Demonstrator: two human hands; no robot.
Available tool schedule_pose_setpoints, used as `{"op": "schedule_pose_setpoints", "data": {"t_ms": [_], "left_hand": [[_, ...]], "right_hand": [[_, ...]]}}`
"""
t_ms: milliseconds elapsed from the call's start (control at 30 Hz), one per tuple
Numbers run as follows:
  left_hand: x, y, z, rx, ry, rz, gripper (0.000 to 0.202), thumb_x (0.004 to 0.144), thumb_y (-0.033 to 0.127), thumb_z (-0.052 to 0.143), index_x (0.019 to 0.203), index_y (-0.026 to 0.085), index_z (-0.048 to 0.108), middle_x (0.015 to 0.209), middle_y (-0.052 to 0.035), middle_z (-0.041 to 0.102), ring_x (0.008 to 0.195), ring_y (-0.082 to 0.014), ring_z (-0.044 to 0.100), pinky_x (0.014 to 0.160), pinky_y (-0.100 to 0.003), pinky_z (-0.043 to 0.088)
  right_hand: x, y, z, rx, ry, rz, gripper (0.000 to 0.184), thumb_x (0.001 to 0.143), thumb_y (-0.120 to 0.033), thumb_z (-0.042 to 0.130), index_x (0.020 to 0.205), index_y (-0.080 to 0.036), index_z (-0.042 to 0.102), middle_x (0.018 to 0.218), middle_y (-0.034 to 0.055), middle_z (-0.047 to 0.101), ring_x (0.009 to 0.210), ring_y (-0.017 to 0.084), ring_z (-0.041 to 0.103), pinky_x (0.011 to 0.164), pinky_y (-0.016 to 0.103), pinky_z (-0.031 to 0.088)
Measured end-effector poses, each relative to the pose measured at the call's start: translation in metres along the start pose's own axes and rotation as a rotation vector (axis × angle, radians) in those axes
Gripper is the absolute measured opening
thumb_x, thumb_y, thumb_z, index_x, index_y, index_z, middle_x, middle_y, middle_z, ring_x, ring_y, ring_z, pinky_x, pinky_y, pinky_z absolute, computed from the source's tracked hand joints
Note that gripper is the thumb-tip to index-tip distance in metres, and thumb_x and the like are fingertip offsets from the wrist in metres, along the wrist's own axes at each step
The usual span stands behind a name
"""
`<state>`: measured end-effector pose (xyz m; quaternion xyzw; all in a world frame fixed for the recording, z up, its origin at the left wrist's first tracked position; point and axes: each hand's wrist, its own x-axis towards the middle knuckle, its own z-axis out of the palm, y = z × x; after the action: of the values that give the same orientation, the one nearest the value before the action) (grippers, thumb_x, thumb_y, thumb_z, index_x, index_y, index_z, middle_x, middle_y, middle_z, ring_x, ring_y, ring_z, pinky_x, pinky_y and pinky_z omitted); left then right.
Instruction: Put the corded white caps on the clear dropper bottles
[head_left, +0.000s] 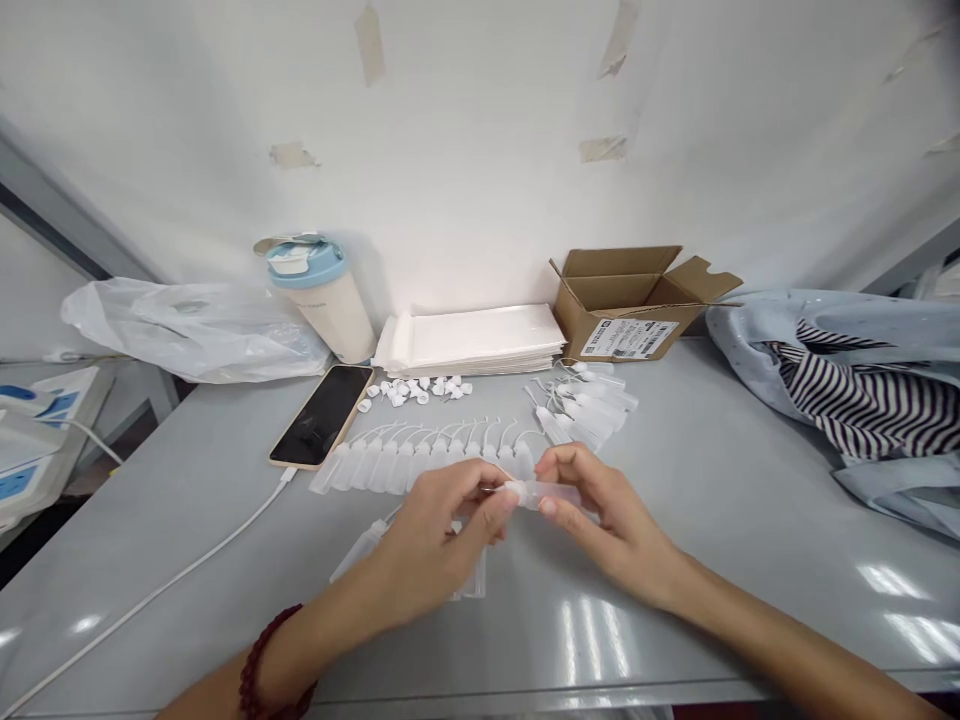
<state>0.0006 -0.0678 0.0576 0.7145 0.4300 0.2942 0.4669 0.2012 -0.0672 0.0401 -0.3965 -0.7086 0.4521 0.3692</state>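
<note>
My right hand [607, 520] grips a small clear plastic bottle [553, 494], holding it sideways above the grey table [712, 480]. My left hand [439, 540] pinches the bottle's white tip end, fingers closed on it. Just behind my hands lies a row of several clear bottles with thin bent needle tips [420, 460]. More of these bottles lie in a loose heap [592, 400] to the right. Small white caps [416, 390] are scattered further back. A few bottles [360, 548] lie partly hidden under my left hand.
A phone [322, 415] with a white cable [150, 595] lies at left, by a cup with a blue lid [322, 295] and a plastic bag [195, 325]. A stack of white packets [472, 340], an open cardboard box [630, 300] and cloth [855, 380] sit behind and right.
</note>
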Motion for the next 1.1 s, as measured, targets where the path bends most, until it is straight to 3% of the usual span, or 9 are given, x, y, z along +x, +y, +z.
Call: {"op": "schedule_pose_setpoints", "data": {"t_ms": [133,300,400,500,600,700,800,933,1100], "left_hand": [[0.005,0.002,-0.005,-0.296,-0.092,-0.208,0.035,0.093,0.042,0.045,0.074,0.015,0.056,0.064,-0.0004,0.059,0.058,-0.0122,0.059,0.061,-0.024,0.048],[0.005,0.0,-0.005,-0.4,-0.248,-0.293,0.043,0.094,0.048,0.039,0.072,0.015,0.054,0.063,0.0015,0.055,0.051,-0.0111,0.057,0.055,-0.025,0.046],[0.002,0.003,-0.004,-0.237,-0.229,-0.22,0.044,0.096,0.048,0.036,0.07,0.016,0.052,0.057,0.0035,0.052,0.049,-0.0097,0.052,0.056,-0.024,0.043],[-0.001,0.003,-0.001,0.101,-0.107,-0.018,0.044,0.099,0.04,0.032,0.064,0.017,0.047,0.055,0.0032,0.05,0.053,-0.0102,0.047,0.056,-0.023,0.038],[-0.003,-0.004,0.002,0.444,0.014,0.268,0.038,0.1,0.03,0.029,0.068,0.017,0.045,0.061,0.0018,0.049,0.054,-0.0108,0.044,0.052,-0.024,0.035],[-0.004,-0.015,0.003,0.779,0.097,0.582,0.028,0.1,0.024,0.032,0.079,0.016,0.048,0.067,-0.0006,0.05,0.056,-0.0127,0.043,0.05,-0.025,0.033],[-0.004,-0.022,0.003,1.042,0.14,0.758,0.014,0.097,0.02,0.043,0.086,0.014,0.049,0.072,-0.0032,0.054,0.062,-0.0157,0.049,0.052,-0.028,0.035],[0.0,-0.022,0.003,0.973,0.13,0.696,0.018,0.099,0.023,0.039,0.086,0.015,0.049,0.072,-0.0024,0.053,0.062,-0.0148,0.047,0.052,-0.027,0.036],[0.001,-0.013,0.0,0.47,-0.019,0.234,0.031,0.1,0.029,0.03,0.075,0.018,0.044,0.067,0.0024,0.046,0.058,-0.0109,0.043,0.054,-0.023,0.035]], "right_hand": [[0.001,0.009,-0.001,-0.516,0.162,-0.573,0.02,0.093,-0.016,0.048,0.113,-0.018,0.048,0.084,0.0063,0.062,0.072,0.017,0.06,0.059,0.028,0.052],[0.001,0.011,0.0,-0.64,0.201,-0.76,0.025,0.093,-0.013,0.048,0.118,-0.013,0.047,0.082,0.0098,0.063,0.076,0.02,0.063,0.056,0.027,0.052],[-0.002,0.009,-0.001,-0.632,0.156,-0.689,0.027,0.094,-0.015,0.045,0.12,-0.014,0.048,0.08,0.0096,0.063,0.07,0.02,0.061,0.052,0.028,0.049],[-0.005,0.005,0.0,-0.475,0.095,-0.518,0.025,0.094,-0.019,0.042,0.116,-0.016,0.054,0.075,0.0067,0.06,0.061,0.017,0.054,0.05,0.028,0.044],[-0.004,0.0,0.0,-0.08,0.014,-0.124,0.023,0.094,-0.031,0.044,0.096,-0.017,0.062,0.06,-0.0004,0.048,0.05,0.013,0.043,0.046,0.025,0.039],[0.002,-0.004,-0.001,0.446,-0.135,0.328,0.032,0.09,-0.044,0.05,0.074,-0.017,0.056,0.051,-0.0085,0.028,0.039,0.006,0.021,0.034,0.019,0.025],[0.007,-0.005,-0.004,0.716,-0.219,0.508,0.038,0.085,-0.043,0.06,0.061,-0.019,0.044,0.05,-0.0109,0.023,0.038,0.003,0.011,0.03,0.016,0.017],[0.008,-0.003,-0.005,0.744,-0.197,0.543,0.041,0.085,-0.041,0.061,0.059,-0.019,0.039,0.049,-0.0113,0.024,0.038,0.003,0.011,0.03,0.016,0.016],[0.003,-0.003,-0.002,0.364,-0.08,0.273,0.027,0.088,-0.042,0.056,0.085,-0.016,0.062,0.055,-0.0066,0.039,0.044,0.007,0.035,0.043,0.021,0.035]]}}
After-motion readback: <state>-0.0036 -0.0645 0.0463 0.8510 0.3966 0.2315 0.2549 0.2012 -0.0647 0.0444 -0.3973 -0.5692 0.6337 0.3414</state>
